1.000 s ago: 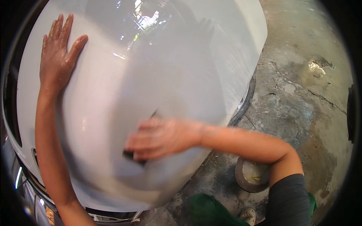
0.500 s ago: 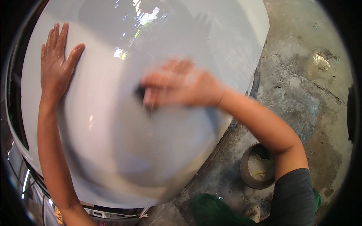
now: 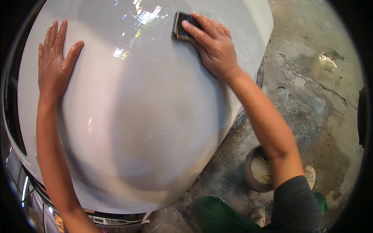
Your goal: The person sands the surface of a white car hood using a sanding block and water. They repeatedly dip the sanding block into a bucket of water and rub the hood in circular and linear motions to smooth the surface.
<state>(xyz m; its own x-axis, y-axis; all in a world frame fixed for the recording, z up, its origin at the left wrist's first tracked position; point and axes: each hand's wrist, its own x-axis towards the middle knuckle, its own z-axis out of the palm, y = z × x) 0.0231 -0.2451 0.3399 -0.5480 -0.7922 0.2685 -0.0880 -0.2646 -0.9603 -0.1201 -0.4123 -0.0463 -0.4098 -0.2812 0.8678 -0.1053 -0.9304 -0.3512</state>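
A large, wet, whitish-grey car panel (image 3: pixel 147 116), seemingly a hood, spreads out under both my arms, glossy with light reflections near its far side. My left hand (image 3: pixel 55 64) lies flat on the panel's left part, fingers stretched out and the thumb apart, holding nothing. Toward the far right of the panel, my right hand (image 3: pixel 215 44) grips a dark sanding block (image 3: pixel 189 26) with a pale layer along its edge, pressed against the surface. The thumb rests on the block's top; part of its right end is hidden under my fingers.
On the wet, cracked concrete floor (image 3: pixel 303 89) at the right stands a round bucket (image 3: pixel 251 176) of cloudy water, partly behind my right arm. My light clogs (image 3: pixel 309 175) and green trousers (image 3: pixel 219 215) show below. Dark car parts (image 3: pixel 112 221) border the panel's near edge.
My right hand has swept with the block from the panel's middle away and to the right. My left hand stays flat on the surface.
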